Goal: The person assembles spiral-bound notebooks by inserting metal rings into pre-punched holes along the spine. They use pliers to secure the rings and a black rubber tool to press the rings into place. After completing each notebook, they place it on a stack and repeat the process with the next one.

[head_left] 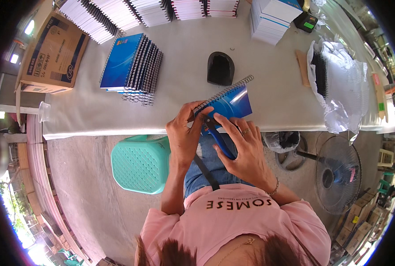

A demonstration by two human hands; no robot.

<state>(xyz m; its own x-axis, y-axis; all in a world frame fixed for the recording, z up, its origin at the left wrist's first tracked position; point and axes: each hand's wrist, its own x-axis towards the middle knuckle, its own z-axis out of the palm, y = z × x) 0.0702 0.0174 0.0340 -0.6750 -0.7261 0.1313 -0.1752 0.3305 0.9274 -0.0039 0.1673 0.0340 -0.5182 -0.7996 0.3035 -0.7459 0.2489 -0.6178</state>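
Observation:
A blue-covered spiral notebook [237,104] is held tilted over the table's front edge, its dark wire coil running along the upper left side. Some of the coil [247,81] sticks out past the cover's far right corner. My left hand [180,131] is closed round the notebook's near left end. In my right hand [247,153] are blue-handled pliers [219,141], their jaws at the near end of the coil by my left fingertips. My fingers partly hide the jaws and the wire end.
A stack of blue spiral notebooks [123,60] stands left on the table [184,57], near a cardboard box [55,53]. Beyond my hands sits a black rounded holder [220,68]. Black coils [320,73] lie in white wrapping at right. Below are a green stool [140,164] and a fan [338,173].

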